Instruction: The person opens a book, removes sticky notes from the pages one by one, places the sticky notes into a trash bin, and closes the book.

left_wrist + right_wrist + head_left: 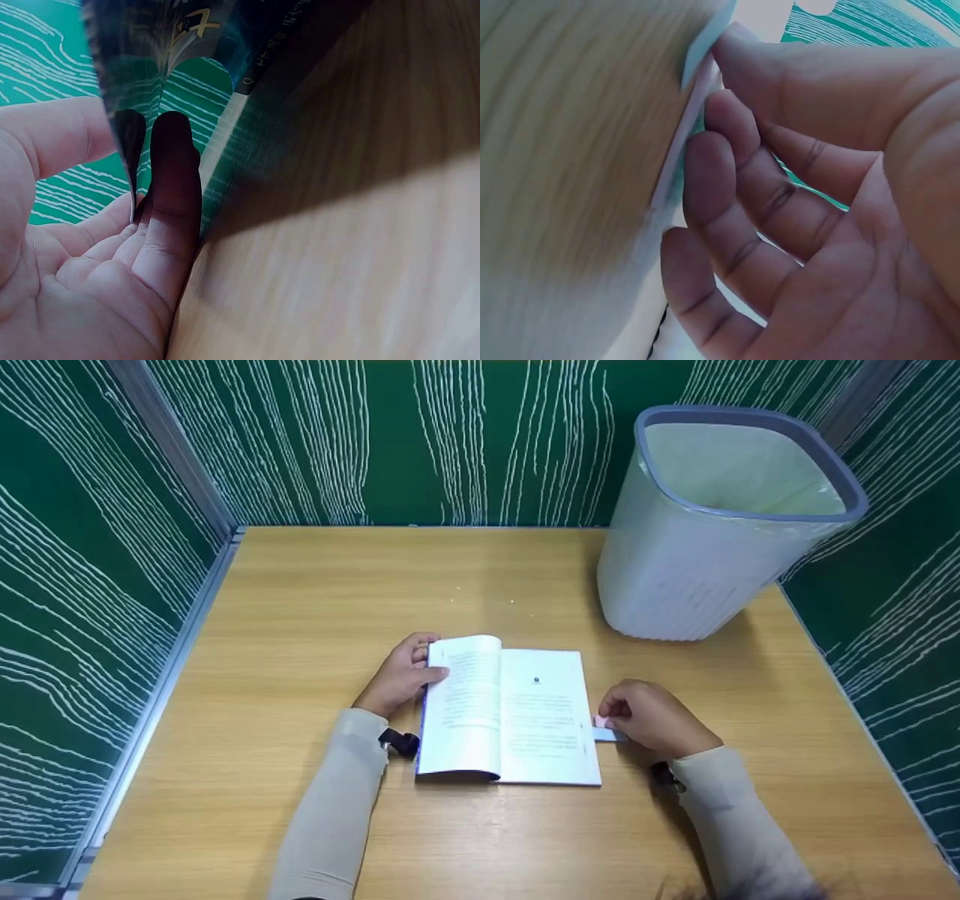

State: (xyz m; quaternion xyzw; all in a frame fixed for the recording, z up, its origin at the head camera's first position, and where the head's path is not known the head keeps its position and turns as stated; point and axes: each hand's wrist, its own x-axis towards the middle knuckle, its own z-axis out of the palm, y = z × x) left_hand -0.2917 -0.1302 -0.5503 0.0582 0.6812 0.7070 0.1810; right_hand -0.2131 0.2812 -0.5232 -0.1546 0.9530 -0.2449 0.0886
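Observation:
An open book (544,735) lies on the table with its printed pages up. My left hand (399,675) grips its left edge, the thumb on the page and the other fingers behind the cover. In the left wrist view the dark book cover (146,37) with gold lettering passes between thumb and fingers. At the book's right edge my right hand (649,718) pinches a small pink slip (601,721) between thumb and fingertips. Just below the slip, a light blue strip (609,734) sticks out from the page edge, partly under the hand.
A white wastebasket (675,577) with a blue-grey rim and a pale liner stands at the back right of the wooden table (337,585). Tiny white specks lie behind the book. Green panels (390,442) with white wavy lines enclose the table's back and sides.

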